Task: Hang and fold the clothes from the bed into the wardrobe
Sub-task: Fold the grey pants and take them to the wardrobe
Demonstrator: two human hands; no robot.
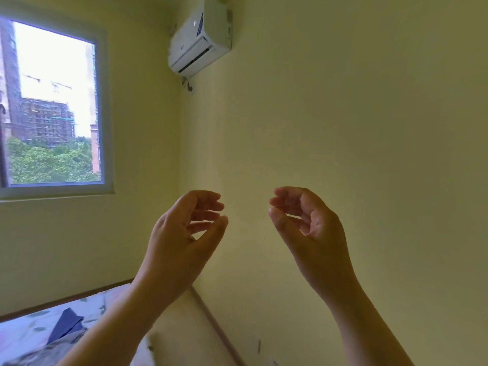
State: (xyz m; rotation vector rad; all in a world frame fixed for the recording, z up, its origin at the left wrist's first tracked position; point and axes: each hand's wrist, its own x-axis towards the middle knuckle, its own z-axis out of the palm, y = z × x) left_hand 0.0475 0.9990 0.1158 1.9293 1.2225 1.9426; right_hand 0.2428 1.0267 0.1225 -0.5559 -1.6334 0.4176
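From my feed I see both hands raised in front of the pale yellow wall (343,128), well above the bed. The left hand (182,233) and the right hand (314,228) face each other with a clear gap between them. Their palms are turned inward, the fingers loosely curled and the thumbs held off the fingertips, and neither holds or touches anything. The bed (111,297) sits in the lower left corner of my view under a light sheet (18,336) printed with small leaves. Its dark wooden frame (66,297) runs along the foot of the wall beneath the window (52,101). On the sheet lie the clothes I can make out. One is a dark blue garment (67,323) bunched into a wedge, its long axis slanting from lower left to upper right and its pointed corner aimed up toward the window wall. Just beside it and nearer to me is a grey garment (50,351) stretched along the bottom edge of the view, its right end hidden behind the left forearm. What kind of garment either one is, I cannot tell. Both pieces lie below and to the left of the left hand, apart from it, and well apart from the right hand on the opposite side of the view. A cream panel (179,326) rises beside the bed next to the left forearm; whether it is a headboard or a cushion I cannot tell. High in the corner hangs a white air conditioner (200,40).
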